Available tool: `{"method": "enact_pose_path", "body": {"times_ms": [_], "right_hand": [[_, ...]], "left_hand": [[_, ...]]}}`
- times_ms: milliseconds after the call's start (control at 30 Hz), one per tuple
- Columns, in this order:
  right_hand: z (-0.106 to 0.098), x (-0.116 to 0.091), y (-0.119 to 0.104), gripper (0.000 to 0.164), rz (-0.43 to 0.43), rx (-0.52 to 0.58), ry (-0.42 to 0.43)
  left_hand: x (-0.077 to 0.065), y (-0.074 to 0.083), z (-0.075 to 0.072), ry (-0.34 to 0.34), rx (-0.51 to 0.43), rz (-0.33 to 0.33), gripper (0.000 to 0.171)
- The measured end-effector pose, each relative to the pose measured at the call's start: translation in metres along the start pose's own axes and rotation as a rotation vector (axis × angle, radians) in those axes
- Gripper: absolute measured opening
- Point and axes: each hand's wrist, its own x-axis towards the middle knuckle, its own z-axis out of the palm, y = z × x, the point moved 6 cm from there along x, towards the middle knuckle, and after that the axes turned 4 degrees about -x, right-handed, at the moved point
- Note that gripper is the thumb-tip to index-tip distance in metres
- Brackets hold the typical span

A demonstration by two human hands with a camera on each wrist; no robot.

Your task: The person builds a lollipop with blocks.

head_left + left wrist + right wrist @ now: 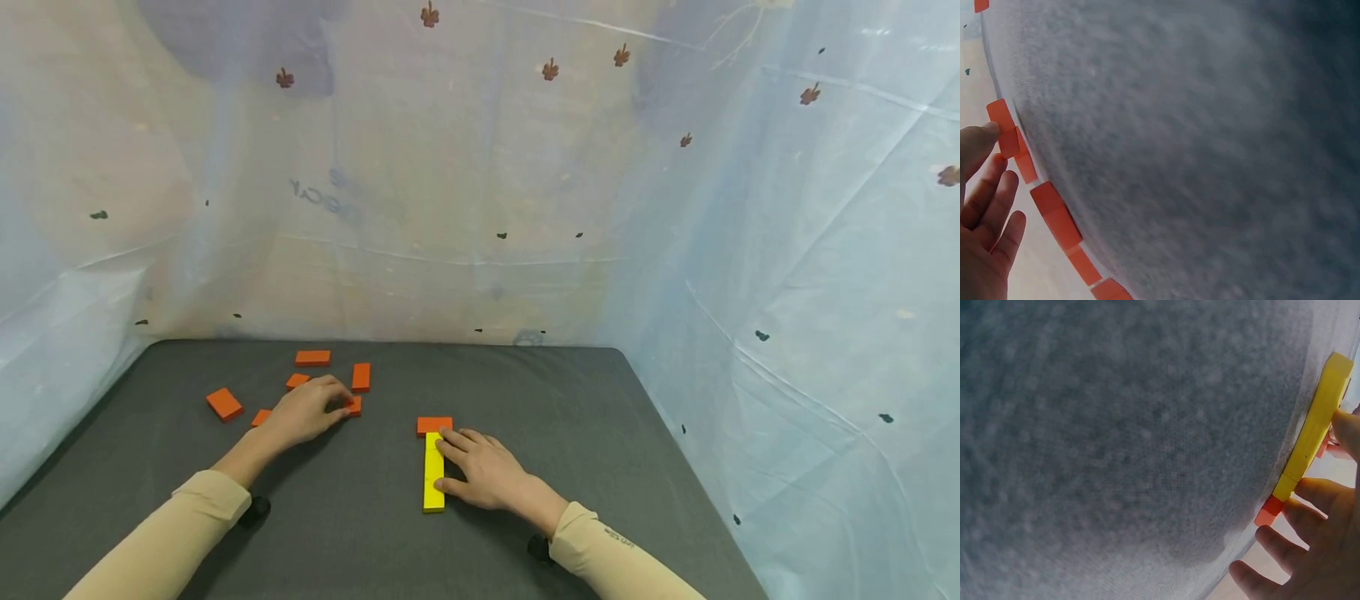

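My left hand (302,414) pinches an orange rectangular block (356,406) between thumb and index finger, low over the dark table; its other fingers are spread in the left wrist view. To the right, my right hand (486,468) rests against the right side of a long yellow strip (433,479), thumb and fingertips touching it, fingers fairly straight. A seam crosses the yellow strip (1313,434) close to one end in the right wrist view. Another orange block (429,426) lies crosswise at the strip's far end, forming a T shape.
Around my left hand lie several loose orange blocks, among them one at the far side (312,358), an upright-turned one (362,377) and one at the left (224,404). The grey tabletop (570,417) ends at hanging plastic sheeting (450,183) behind and at the sides.
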Motion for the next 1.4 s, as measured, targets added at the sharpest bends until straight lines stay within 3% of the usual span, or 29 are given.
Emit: {"method": "enact_pose_path", "body": {"times_ms": [267,667,1100,1400], "right_hand": [[-0.002,0.000,-0.001,0.069,0.001,0.003,-0.012],[0.000,0.000,-0.001,0.069,-0.008,0.001,0.004],[0.000,0.002,-0.002,0.069,-0.004,-0.027,0.003],[0.001,0.002,-0.001,0.069,-0.014,-0.049,0.019]], "left_hand": [[0.008,0.014,-0.002,0.064,-0.046,0.032,0.014],[0.028,0.044,0.010,0.069,-0.065,0.076,0.018],[0.054,0.077,0.033,-0.016,-0.104,0.072,0.015],[0.065,0.084,0.050,-0.091,-0.095,0.060,0.010]]}}
